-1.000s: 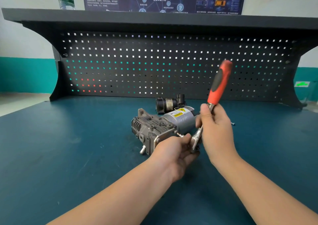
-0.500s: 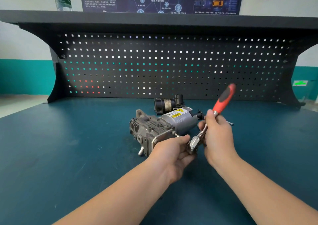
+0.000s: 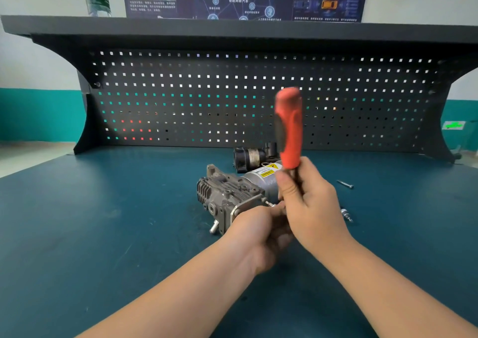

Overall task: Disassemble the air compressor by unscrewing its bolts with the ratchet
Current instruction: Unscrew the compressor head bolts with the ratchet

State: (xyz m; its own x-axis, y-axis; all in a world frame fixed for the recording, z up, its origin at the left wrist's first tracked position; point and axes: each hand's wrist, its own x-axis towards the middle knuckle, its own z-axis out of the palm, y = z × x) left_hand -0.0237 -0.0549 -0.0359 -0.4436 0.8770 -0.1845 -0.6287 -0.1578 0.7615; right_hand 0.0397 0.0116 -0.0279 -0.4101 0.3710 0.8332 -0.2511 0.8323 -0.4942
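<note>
1. Nearest in, the left hand [image 3: 261, 230] curls at the front corner of the air compressor [image 3: 232, 198], fingers closed around something small there; what exactly, I cannot tell.
2. The right hand [image 3: 310, 203] grips the ratchet [image 3: 288, 131] low on its handle, red grip standing nearly upright and blurred.
3. The compressor lies on the blue tabletop [image 3: 103, 221], mid-bench.
4. To the right, a loose bolt [image 3: 345, 184] and a small metal fitting [image 3: 346, 215] lie apart.
5. Behind, a black cylindrical part [image 3: 249, 156] sits before the pegboard [image 3: 181, 92].
</note>
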